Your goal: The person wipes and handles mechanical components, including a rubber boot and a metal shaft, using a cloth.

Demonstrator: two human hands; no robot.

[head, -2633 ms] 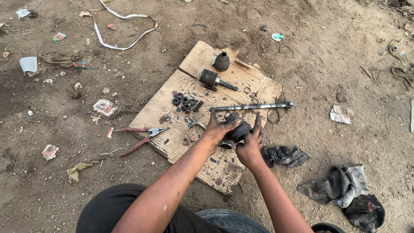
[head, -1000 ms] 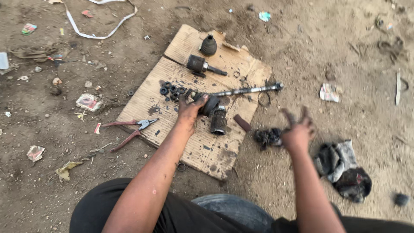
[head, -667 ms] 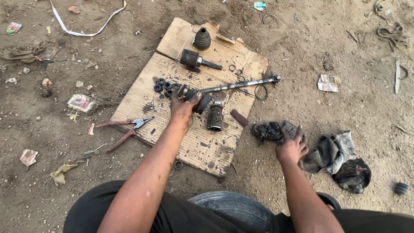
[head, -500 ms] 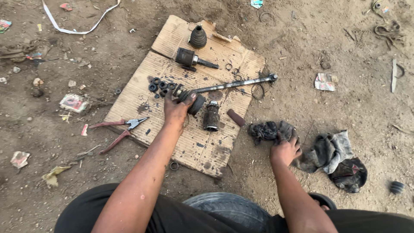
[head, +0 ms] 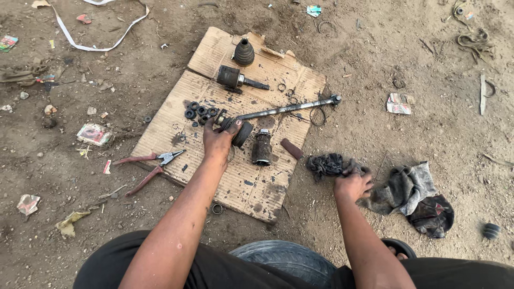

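A sheet of cardboard (head: 246, 182) lies on the dirt with greasy car parts on it. My left hand (head: 218, 140) rests on the cardboard, its fingers closed around the near end of a long metal shaft (head: 286, 108), next to a round black part (head: 242, 134). A dark cylindrical piece (head: 262, 147) stands just right of that hand. My right hand (head: 352, 184) is off the cardboard on the ground, gripping a dirty black rag (head: 327, 164).
Red-handled pliers (head: 147, 166) lie at the cardboard's left edge. A joint housing (head: 233, 77), a rubber boot (head: 244, 52) and several small rings (head: 199, 111) sit on the board. Grey and dark cloths (head: 412, 192) lie at right, a tyre (head: 284, 259) near my legs.
My right hand left the part on the cardboard, swung right over the dirt and closed on the black rag. My left hand stayed at the shaft's end.
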